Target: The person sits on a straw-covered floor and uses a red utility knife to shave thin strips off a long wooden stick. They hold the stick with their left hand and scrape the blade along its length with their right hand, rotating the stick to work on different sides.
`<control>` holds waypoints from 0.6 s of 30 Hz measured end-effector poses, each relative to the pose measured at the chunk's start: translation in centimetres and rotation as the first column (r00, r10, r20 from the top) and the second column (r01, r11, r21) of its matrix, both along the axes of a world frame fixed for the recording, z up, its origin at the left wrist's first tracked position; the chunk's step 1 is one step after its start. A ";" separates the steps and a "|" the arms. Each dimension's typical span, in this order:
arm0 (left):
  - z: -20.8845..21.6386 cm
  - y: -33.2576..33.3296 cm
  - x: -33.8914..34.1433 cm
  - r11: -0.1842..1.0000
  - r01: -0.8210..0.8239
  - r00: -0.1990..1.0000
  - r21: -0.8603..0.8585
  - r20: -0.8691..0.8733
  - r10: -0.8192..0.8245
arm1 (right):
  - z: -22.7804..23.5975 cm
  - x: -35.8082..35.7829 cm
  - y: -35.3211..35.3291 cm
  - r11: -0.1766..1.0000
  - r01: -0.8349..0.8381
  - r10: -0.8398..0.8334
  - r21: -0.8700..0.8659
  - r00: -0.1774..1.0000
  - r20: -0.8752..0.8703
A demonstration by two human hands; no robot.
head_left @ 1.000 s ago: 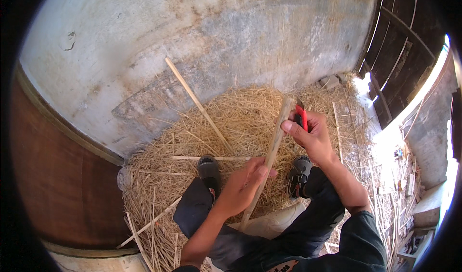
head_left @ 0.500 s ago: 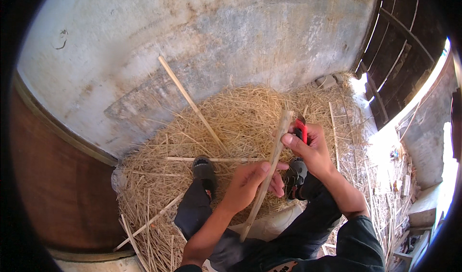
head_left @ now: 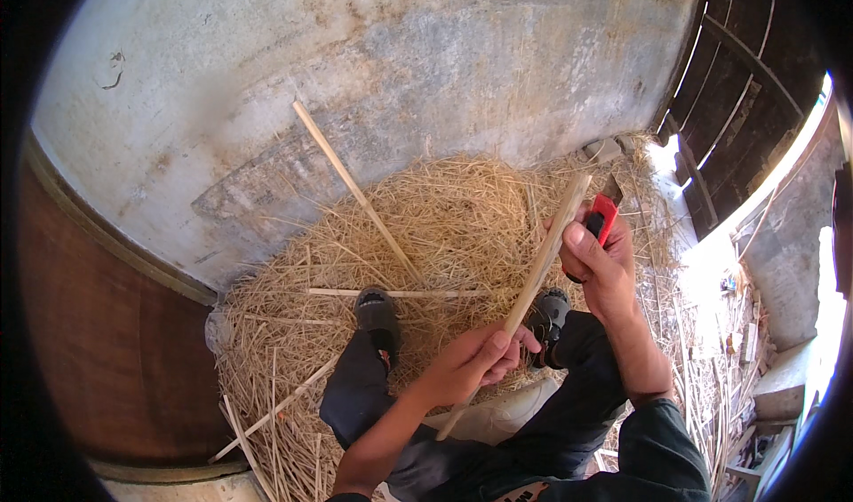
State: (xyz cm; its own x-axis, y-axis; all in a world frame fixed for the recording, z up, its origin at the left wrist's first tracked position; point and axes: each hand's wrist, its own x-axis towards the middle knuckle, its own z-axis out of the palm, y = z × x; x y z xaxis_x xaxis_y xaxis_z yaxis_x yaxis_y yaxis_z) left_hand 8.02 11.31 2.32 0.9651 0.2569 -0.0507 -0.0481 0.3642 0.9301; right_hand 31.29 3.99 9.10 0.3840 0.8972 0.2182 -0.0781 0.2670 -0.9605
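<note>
My left hand (head_left: 484,360) grips a pale bamboo strip (head_left: 549,253) near its lower part, with the thumb along the strip. The strip slants up to the right in front of my legs, its lower end over my lap. My right hand (head_left: 604,258) is closed around a red and black utility knife (head_left: 603,216), whose dark blade points up. The right fingertips lie close behind the strip's upper part; whether they press on it I cannot tell.
Straw and shavings (head_left: 444,209) cover the floor around my shoes (head_left: 377,315). One long strip (head_left: 355,187) leans on the stained wall (head_left: 426,67); others lie around. A brown panel (head_left: 115,333) stands at the left, dark boards (head_left: 746,84) at the upper right.
The strip's upper end has swung right and up. My right hand with the knife has moved right and turned, showing more of the blade. My left hand has shifted slightly right and down.
</note>
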 end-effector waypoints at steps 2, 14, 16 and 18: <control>0.1 -0.5 0.0 0.987 -0.106 0.993 0.125 -0.031 0.110 | 0.5 -0.7 0.2 0.993 0.092 -0.102 0.076 0.985 0.142; 2.0 -2.1 -0.3 0.597 -0.440 0.834 0.671 0.058 0.549 | -1.0 -2.5 -0.6 0.908 0.037 -0.409 0.417 0.293 0.864; 2.3 -2.2 -0.4 0.531 -0.453 0.813 0.716 0.086 0.576 | -1.2 -2.8 -0.7 0.910 0.052 -0.410 0.411 0.243 0.879; 2.3 -2.4 -0.4 0.499 -0.457 0.792 0.737 0.082 0.605 | -1.4 -2.9 -0.7 0.910 0.064 -0.413 0.410 0.233 0.880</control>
State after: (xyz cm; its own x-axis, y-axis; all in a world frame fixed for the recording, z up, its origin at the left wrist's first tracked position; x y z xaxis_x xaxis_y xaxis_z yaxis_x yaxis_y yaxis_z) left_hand 7.66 8.94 4.64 0.6266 0.7433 0.2341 0.1722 -0.4251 0.8886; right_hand 28.39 3.29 7.67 -0.0648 0.6488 0.7582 0.9308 0.3132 -0.1885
